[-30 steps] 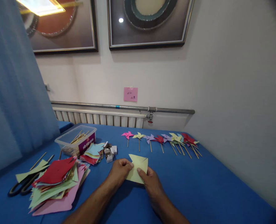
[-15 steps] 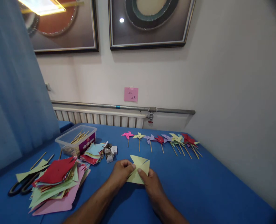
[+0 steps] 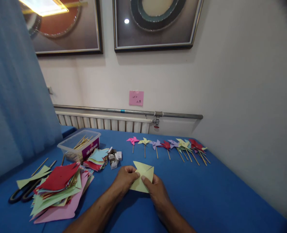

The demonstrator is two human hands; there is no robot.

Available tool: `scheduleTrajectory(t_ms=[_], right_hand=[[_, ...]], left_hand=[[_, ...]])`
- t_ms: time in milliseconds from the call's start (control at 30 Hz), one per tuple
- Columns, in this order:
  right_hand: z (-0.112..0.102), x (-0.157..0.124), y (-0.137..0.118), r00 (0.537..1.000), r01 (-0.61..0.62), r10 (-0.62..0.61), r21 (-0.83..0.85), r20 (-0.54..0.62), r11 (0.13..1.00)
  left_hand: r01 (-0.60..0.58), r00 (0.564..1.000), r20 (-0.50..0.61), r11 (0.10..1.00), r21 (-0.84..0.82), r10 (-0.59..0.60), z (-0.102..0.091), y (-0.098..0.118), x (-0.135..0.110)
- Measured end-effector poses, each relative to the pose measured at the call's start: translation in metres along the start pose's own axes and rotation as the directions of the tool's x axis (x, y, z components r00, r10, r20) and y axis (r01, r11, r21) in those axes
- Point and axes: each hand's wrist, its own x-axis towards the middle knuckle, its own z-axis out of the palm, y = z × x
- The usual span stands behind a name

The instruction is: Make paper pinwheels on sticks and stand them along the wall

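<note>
A pale yellow-green paper square with cut slits lies low over the blue table, partly folded. My left hand pinches its left side near the centre. My right hand pinches its lower right part, thumb on top of the sheet. Both hands have their fingers closed on the paper. Behind it stands a row of several finished paper pinwheels on wooden sticks, in pink, yellow, purple, red and green.
At the left lies a big pile of coloured paper squares, with black scissors beside it. A clear plastic box of wooden sticks, a smaller paper stack and small white boxes sit behind. Radiator and wall are beyond.
The paper's corners have been worked slightly: the upper flap sits a bit differently and both hands have shifted a little on the sheet. Nothing else on the table has moved.
</note>
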Motion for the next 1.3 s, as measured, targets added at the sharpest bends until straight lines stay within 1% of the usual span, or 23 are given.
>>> scheduleTrajectory(t_ms=[167, 267, 367, 500, 600, 767, 1033, 1300], right_hand=[[0.002, -0.001, -0.014, 1.000, 0.010, -0.010, 0.138, 0.000, 0.990], [0.003, -0.006, -0.024, 1.000, 0.020, -0.021, 0.188, 0.002, 0.982], [0.004, -0.009, -0.032, 0.999, 0.026, -0.020, 0.235, -0.029, 0.972], [0.006, -0.011, -0.039, 0.997, -0.006, 0.027, 0.291, -0.068, 0.957], [0.007, -0.012, -0.040, 0.996, -0.036, 0.058, 0.312, -0.063, 0.949], [0.006, -0.011, -0.032, 0.999, -0.021, 0.029, 0.270, -0.024, 0.963], [0.006, -0.008, -0.022, 0.995, -0.079, 0.090, 0.230, -0.040, 0.970], [-0.001, 0.002, -0.008, 0.998, -0.010, 0.014, 0.060, -0.059, 0.998]], left_hand=[[-0.016, 1.000, 0.012, 1.000, 0.013, 0.016, 0.000, 0.001, -0.001], [-0.033, 0.999, 0.004, 0.999, 0.041, 0.033, 0.001, 0.000, -0.002], [-0.051, 0.999, -0.009, 0.996, 0.080, 0.052, 0.002, -0.002, -0.001], [-0.049, 0.998, -0.022, 0.993, 0.108, 0.051, 0.003, -0.005, 0.001], [-0.045, 0.999, -0.025, 0.993, 0.111, 0.048, 0.003, -0.004, 0.001], [-0.037, 0.999, -0.018, 0.993, 0.113, 0.039, 0.004, 0.000, -0.004], [-0.058, 0.998, 0.007, 0.992, 0.115, 0.058, 0.004, -0.006, 0.000], [-0.047, 0.999, -0.001, 0.997, 0.060, 0.048, 0.006, -0.002, -0.003]])
